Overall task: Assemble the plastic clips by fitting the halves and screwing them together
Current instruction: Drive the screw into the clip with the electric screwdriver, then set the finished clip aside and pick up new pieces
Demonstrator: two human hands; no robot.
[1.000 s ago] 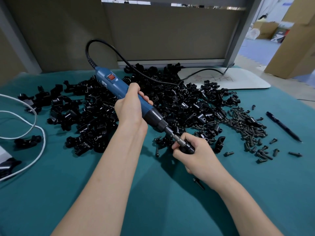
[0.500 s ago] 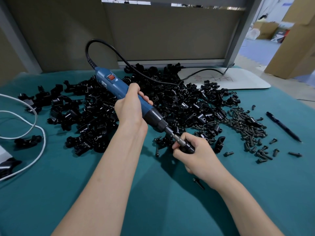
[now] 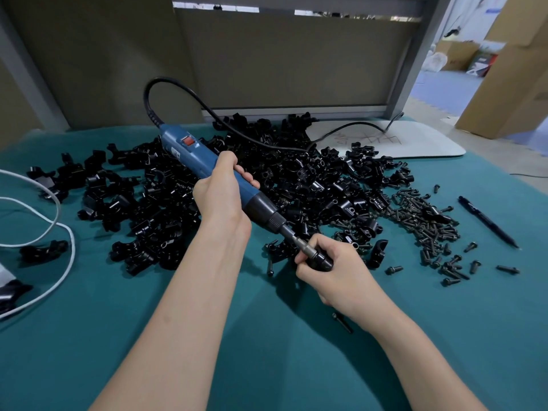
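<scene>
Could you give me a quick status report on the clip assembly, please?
Left hand grips blue screwdriver. Right hand holds clip, bit on it. Nothing blocking.

Teal-covered workbench, screened by drab partitions, with open floor off to one side.

The table (image 3: 103, 366), draped in teal cloth, spreads beneath and all round the fingers (image 3: 332, 246). Well beyond them stands an olive-brown partition panel (image 3: 281, 60), with a narrow bright gap (image 3: 237, 6) along its top edge and a grey metal post (image 3: 418, 54) at its right side. A second grey post (image 3: 26, 78) slants far to their left. Up and right of the fingers, past the first post, lie blue floor mats (image 3: 444, 90) and a tall cardboard box (image 3: 510, 78); smaller boxes (image 3: 456, 54) sit further back. The light is soft and even.
</scene>
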